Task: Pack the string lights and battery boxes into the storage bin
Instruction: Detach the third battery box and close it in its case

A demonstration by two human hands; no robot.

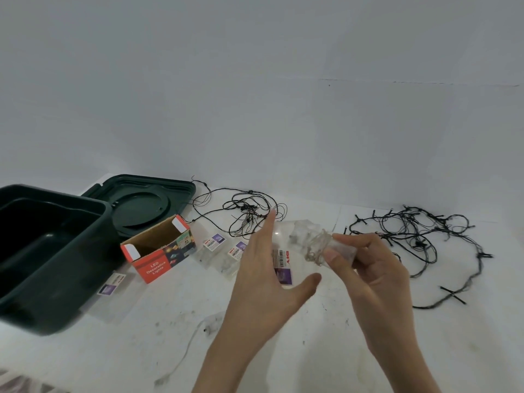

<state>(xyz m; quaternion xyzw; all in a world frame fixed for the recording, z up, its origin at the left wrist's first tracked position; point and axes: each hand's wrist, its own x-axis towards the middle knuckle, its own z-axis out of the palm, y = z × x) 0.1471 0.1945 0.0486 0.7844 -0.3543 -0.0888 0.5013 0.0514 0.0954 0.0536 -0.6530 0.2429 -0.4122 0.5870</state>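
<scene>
A dark green storage bin [56, 268] stands open at the left, with nothing visible inside. Its lid [141, 202] lies flat behind it. My right hand [368, 268] pinches a small bundle of pale wire lights with a clear battery box [329, 248] above the table's middle. My left hand [263, 279] hovers just left of it, fingers spread, holding nothing. Two tangles of black string lights lie on the white table: one at centre back [243, 211], a larger one at the right [419, 236]. A red LED lights carton [158, 251] lies open beside the bin.
Several clear plastic bags with labels [221, 248] lie between the carton and my hands; another bag [112, 285] rests by the bin's front. A thin pale wire [187, 350] trails across the smudged table near the front. A plain wall stands behind.
</scene>
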